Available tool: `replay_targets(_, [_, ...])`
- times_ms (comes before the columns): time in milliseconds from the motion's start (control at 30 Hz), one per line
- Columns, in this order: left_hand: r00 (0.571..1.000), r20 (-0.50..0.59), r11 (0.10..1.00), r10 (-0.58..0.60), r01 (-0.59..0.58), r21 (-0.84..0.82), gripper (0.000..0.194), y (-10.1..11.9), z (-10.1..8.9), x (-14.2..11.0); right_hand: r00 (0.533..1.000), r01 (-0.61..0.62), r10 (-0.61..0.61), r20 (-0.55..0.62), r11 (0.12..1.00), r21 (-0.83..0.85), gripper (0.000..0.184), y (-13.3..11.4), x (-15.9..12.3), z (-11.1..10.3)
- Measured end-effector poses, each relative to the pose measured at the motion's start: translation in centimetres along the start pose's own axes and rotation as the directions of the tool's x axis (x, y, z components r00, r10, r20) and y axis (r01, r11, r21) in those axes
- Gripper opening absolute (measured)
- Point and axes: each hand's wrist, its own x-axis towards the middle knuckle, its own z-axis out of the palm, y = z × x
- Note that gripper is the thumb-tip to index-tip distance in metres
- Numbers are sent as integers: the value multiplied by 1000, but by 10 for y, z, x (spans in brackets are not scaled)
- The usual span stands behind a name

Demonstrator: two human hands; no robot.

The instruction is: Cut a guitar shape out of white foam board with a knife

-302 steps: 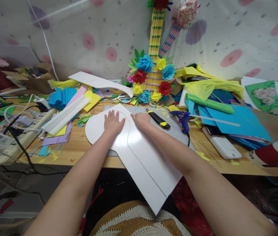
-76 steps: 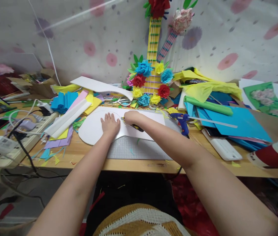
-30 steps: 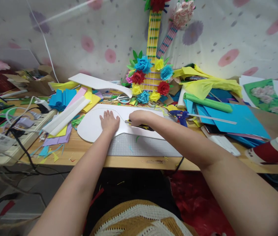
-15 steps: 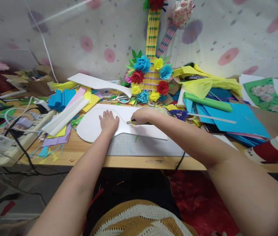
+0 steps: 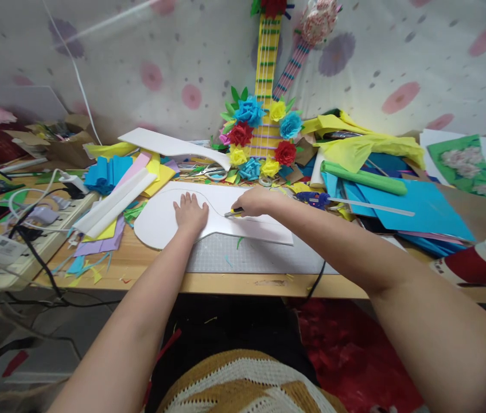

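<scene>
My left hand lies flat with fingers spread on a white foam board, pressing its rounded left part. A thin curved line is drawn on the board. In my right hand is a utility knife, its blade tip on the board along the curved line. Part of the handle is hidden inside my fingers. Beneath the board's right part lies a grey gridded cutting mat. Behind the board rests a long cut strip of white foam board.
A yellow paper guitar with paper flowers stands behind. A blue glue gun and blue sheets lie to the right, near a red and white cup. Left are coloured papers and a power strip with cables.
My right hand and the knife have shifted slightly to the right along the drawn line. My left hand stays in place on the board.
</scene>
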Motion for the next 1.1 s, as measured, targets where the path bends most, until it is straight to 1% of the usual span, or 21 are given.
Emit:
replay_targets(233, [1000,6,1000,1,-1,0,63,1,-2,0,999,22,-23,-31,1000,-12,35,5,-4,9])
replay_targets(333, [1000,1,1000,1,-1,-3,63,1,-3,-1,998,19,-18,-53,1000,17,38,10,-3,16])
replay_targets(400, [1000,-9,1000,8,-8,-6,63,0,-2,-1,997,17,-11,-74,996,82,41,17,-3,22])
replay_targets(467, [1000,-18,1000,19,-19,-8,63,-1,0,-1,993,25,-4,-121,985,172,43,25,-4,29])
replay_targets(500, [999,-20,1000,25,-25,-9,63,-2,0,-1,990,21,11,-143,975,222,45,29,-4,32])
replay_targets(567, [999,-20,999,32,-32,-8,63,-3,2,0,982,-27,83,-171,951,308,48,37,-3,37])
replay_targets(667, [999,4,999,46,-46,-6,63,-6,1,-1,954,-136,219,-204,924,359,52,48,6,43])
replay_targets(767, [996,32,997,79,-79,-11,64,-8,-3,-5,928,-196,289,-234,915,352,53,59,23,53])
replay_targets(867, [992,38,993,117,-116,-21,63,-9,-6,-12,919,-196,287,-272,928,317,52,70,45,64])
replay_targets(967, [989,46,990,140,-139,-23,62,-8,-6,-18,908,-190,275,-315,942,276,51,76,62,73])
replay_targets(1033, [988,36,988,151,-150,-20,62,-8,-4,-22,879,-218,310,-363,937,274,52,74,68,74])
replay_targets(1100, [986,10,986,166,-166,-18,61,-8,-1,-25,818,-247,364,-445,922,299,50,67,70,73])
